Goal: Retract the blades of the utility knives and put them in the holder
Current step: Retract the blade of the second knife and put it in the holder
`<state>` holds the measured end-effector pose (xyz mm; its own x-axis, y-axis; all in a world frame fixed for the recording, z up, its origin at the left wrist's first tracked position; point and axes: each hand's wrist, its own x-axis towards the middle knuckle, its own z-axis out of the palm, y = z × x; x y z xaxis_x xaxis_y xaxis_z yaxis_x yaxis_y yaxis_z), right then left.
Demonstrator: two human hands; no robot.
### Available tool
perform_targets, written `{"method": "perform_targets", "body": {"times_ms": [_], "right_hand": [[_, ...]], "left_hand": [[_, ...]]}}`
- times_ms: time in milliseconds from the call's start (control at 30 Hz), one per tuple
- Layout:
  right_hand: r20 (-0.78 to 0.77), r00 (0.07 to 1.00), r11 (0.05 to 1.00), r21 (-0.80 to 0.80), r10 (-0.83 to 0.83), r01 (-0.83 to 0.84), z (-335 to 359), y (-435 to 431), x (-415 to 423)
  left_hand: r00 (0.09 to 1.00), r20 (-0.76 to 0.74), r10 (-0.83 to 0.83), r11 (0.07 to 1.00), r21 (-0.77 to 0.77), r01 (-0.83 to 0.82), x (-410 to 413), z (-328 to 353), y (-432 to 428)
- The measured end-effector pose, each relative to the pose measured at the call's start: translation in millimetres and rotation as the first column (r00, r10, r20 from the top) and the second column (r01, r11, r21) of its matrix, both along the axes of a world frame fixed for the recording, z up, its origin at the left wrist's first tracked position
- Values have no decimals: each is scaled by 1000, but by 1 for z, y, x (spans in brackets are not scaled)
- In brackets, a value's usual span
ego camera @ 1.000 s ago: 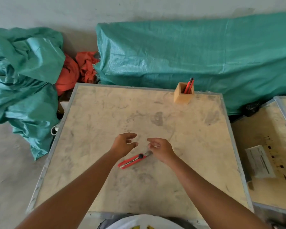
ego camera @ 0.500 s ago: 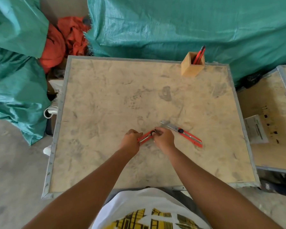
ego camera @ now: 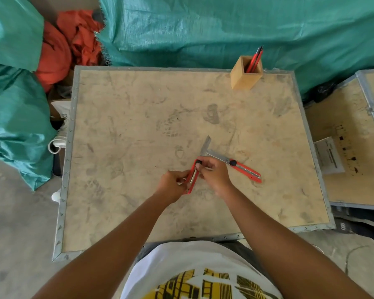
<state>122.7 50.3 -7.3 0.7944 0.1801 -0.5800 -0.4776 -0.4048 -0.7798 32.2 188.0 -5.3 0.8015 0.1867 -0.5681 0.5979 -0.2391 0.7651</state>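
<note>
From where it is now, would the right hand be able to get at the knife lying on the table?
Probably yes, but not yet: the right hand is busy on the held knife along with the left hand. The lying knife sits just beside it on the table, with nothing between.

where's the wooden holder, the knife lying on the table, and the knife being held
wooden holder (ego camera: 244, 77): head view, on its front wall.
knife on the table (ego camera: 245, 169): head view, on its red handle.
held knife (ego camera: 192, 177): head view, on the red body between the left hand (ego camera: 173, 186) and right hand (ego camera: 214, 174).
</note>
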Motion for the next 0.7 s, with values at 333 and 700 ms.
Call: {"method": "perform_targets", "body": {"times_ms": [333,700], "right_hand": [[158,986,974,209,51,-84,93,-35,48],[372,793,847,31,484,-531,143,-106,71]], "left_hand": [[971,232,47,989,-150,-12,12,67,-26],[873,386,299,940,-277,-200,16,111,-108]]}}
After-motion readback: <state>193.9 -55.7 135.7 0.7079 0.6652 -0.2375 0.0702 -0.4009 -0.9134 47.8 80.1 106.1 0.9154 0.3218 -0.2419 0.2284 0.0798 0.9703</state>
